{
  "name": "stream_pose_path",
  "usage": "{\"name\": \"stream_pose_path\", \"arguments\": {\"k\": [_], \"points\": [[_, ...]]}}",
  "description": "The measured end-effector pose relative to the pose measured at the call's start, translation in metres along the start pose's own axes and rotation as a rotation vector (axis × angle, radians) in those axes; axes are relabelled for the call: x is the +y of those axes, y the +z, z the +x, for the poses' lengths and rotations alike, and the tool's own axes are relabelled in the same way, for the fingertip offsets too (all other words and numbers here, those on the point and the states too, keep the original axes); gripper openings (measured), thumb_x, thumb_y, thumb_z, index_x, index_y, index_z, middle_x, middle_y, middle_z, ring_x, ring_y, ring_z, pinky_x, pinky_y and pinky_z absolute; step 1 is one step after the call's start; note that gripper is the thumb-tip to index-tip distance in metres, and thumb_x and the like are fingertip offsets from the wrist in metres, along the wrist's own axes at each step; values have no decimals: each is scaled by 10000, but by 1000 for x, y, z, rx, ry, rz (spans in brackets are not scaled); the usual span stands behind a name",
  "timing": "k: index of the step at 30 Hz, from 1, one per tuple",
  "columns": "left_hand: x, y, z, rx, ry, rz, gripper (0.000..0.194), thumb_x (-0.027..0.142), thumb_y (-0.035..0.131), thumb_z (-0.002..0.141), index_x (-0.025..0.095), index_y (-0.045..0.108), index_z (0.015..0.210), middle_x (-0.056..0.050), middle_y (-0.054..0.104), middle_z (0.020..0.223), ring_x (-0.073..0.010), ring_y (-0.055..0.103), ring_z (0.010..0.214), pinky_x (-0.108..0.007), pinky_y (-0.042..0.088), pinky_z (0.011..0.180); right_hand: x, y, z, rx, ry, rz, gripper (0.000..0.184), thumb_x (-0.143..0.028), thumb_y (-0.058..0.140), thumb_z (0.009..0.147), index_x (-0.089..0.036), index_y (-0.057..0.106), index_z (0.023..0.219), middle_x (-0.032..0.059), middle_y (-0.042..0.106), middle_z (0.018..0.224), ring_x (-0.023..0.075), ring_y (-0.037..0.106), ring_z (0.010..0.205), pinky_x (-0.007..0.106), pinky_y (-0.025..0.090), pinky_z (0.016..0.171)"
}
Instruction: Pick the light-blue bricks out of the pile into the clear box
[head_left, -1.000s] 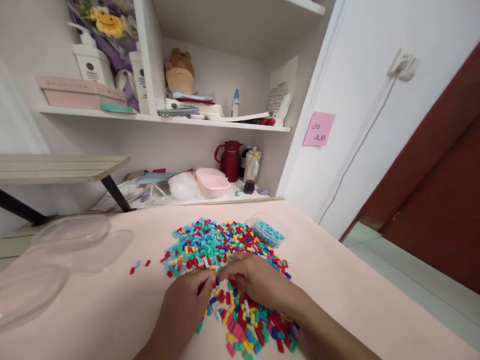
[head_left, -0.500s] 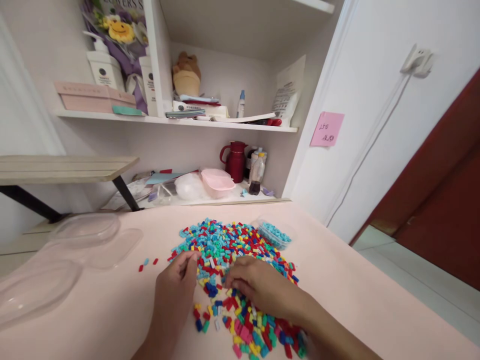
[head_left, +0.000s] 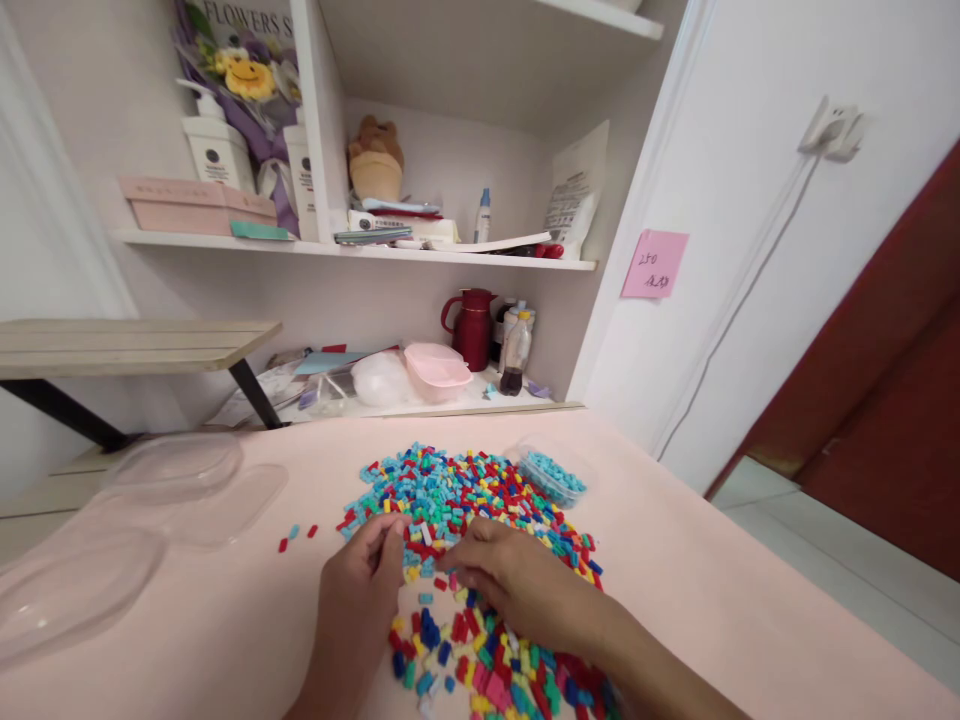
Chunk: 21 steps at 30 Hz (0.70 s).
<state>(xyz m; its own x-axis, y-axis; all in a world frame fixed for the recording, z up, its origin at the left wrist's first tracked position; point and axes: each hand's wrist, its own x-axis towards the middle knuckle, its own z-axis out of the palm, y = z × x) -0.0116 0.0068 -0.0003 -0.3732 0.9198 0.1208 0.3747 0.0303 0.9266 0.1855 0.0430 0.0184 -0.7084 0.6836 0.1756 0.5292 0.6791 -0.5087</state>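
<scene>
Small bricks (head_left: 450, 490) lie heaped on the counter (head_left: 712, 610), between and under the hands. The left hand (head_left: 361, 580) and right hand (head_left: 517, 580) both curl their fingers; whether either grips anything is unclear. A light fingertip pinch should disturb neighbours least.

"What shows of the person?"
"A bare left hand (head_left: 364, 575) and a bare right hand (head_left: 517, 580), with slim fingers and rounded knuckles."
"And past the wrists?"
"The left forearm (head_left: 331, 688) and right forearm (head_left: 645, 660), both bare, slender and smooth; more of the right one shows."
</scene>
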Motion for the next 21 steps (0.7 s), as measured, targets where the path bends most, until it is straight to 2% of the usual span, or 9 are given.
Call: {"name": "stream_pose_path", "arguments": {"k": [8, 12, 17, 21], "points": [[2, 1, -2, 2, 35, 15, 324, 488, 501, 812, 213, 667, 858, 73, 481, 469, -109, 457, 397, -211, 369, 438, 3, 0, 3, -30, 39, 25, 203, -135, 519, 870, -240, 692, 864, 2, 665, 912, 140, 610, 845, 232, 424, 778], [3, 3, -5, -4, 38, -8, 311, 476, 506, 819, 214, 670, 851, 70, 488, 488, -100, 455, 394, -204, 366, 427, 2, 4, 4, 28, 35, 97, 166, -147, 572, 858, -244, 706, 872, 2, 675, 901, 144, 613, 844, 233, 433, 764], [6, 2, -5, 7, -42, -133, 335, 486, 518, 815, 206, 662, 928, 81, 476, 486, -98, 450, 395, -202, 377, 422, -6, 8, 6, 119, 0, 177, 220, -104, 587, 844, -251, 720, 939, 14, 656, 898, 140, 604, 838, 234, 443, 745], [8, 1, -5, 37, -55, -170, 340, 476, 521, 814, 196, 662, 945, 83, 480, 481, -98, 452, 407, -203, 386, 437, -10, 17, 7, 102, -72, 139, 258, -121, 563, 875, -269, 719, 1018, 22, 629, 879, 139, 590, 849, 238, 439, 754]]}}
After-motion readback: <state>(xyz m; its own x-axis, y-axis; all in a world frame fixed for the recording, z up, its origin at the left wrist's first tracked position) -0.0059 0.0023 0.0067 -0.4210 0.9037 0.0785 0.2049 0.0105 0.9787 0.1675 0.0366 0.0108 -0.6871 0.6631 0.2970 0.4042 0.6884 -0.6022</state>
